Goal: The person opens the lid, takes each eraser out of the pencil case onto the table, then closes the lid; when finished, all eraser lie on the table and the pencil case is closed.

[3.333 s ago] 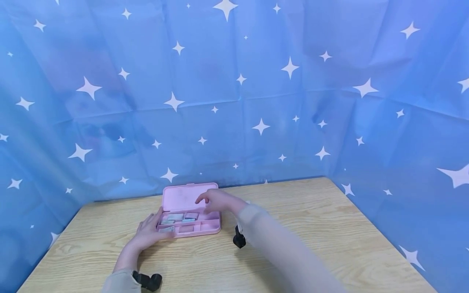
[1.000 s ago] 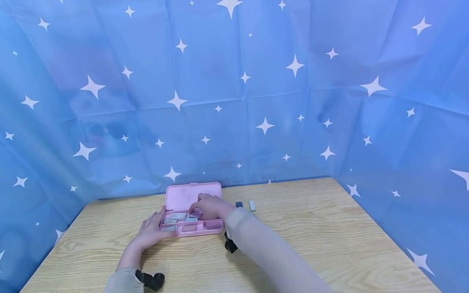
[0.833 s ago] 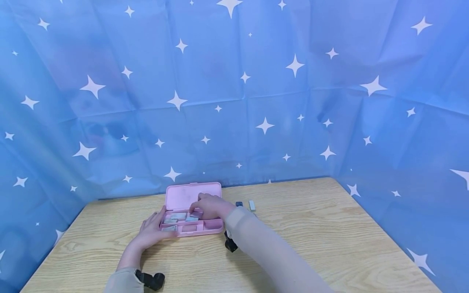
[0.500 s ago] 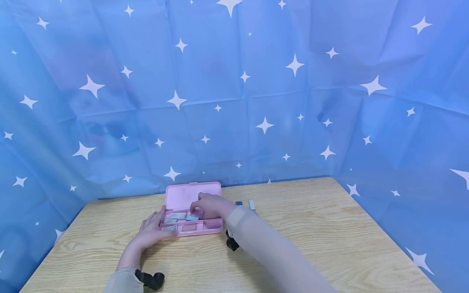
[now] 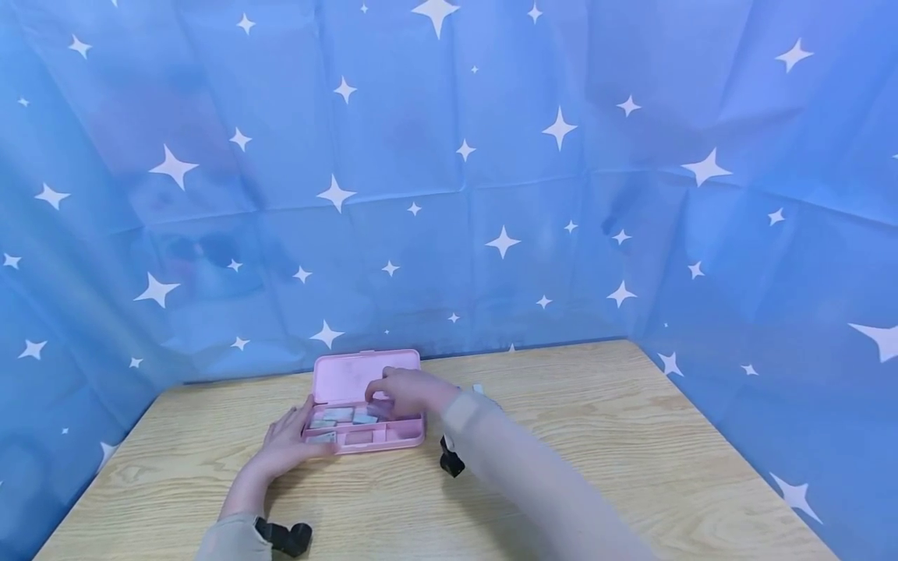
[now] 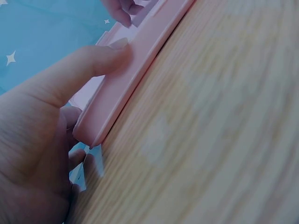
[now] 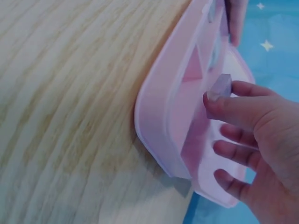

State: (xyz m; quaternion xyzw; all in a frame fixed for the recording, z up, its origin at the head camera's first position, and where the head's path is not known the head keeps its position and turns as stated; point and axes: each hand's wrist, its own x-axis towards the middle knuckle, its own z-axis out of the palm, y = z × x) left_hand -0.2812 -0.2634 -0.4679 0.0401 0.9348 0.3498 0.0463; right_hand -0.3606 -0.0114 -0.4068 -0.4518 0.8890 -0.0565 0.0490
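Note:
An open pink pencil case [image 5: 337, 378] lies at the back of the table, its lid tipped back. My left hand [image 5: 282, 446] holds its left end; in the left wrist view the thumb [image 6: 110, 58] lies over the near wall. Over the long compartment, my right hand [image 5: 410, 388] pinches a pale purple block [image 7: 219, 87], perhaps an eraser, between thumb and forefinger, just above the case. The other fingers are loosely bent. Pale blue-white blocks [image 5: 338, 414] lie in the left part of the case, and a pink block [image 5: 359, 438] sits in the front compartment.
A pale small block [image 5: 478, 388] stands on the table behind my right sleeve, mostly hidden. A wooden tabletop [image 5: 596, 436] stretches to the right and front. A blue star-patterned curtain [image 5: 393, 234] hangs close behind the case.
My right hand, earlier hovering over the case, has reached in, taken hold of the purple block and lifted it slightly. The left hand keeps its place. The dark table block is now hidden.

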